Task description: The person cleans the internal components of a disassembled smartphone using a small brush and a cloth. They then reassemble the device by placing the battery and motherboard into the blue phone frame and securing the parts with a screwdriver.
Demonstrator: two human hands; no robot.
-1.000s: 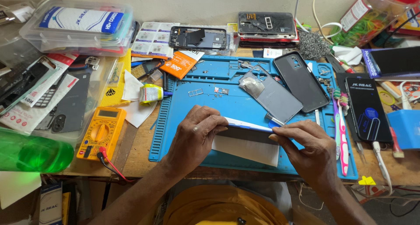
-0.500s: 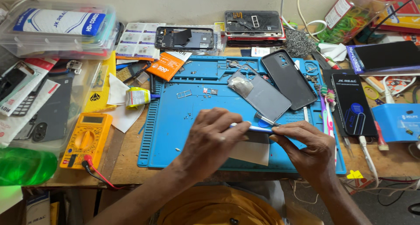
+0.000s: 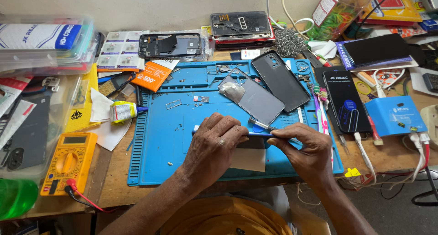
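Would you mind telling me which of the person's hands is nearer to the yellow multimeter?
Left. The left hand is on the blue mat, right of the yellow multimeter; the right hand lies farther right.

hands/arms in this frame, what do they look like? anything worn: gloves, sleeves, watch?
Two bare hands, left hand and right hand. No gloves, and no watch or wristband shows. Both forearms are uncovered as far as the frame shows; no sleeve in view. A small pale spot, maybe a ring, sits on one left finger; too small to tell.
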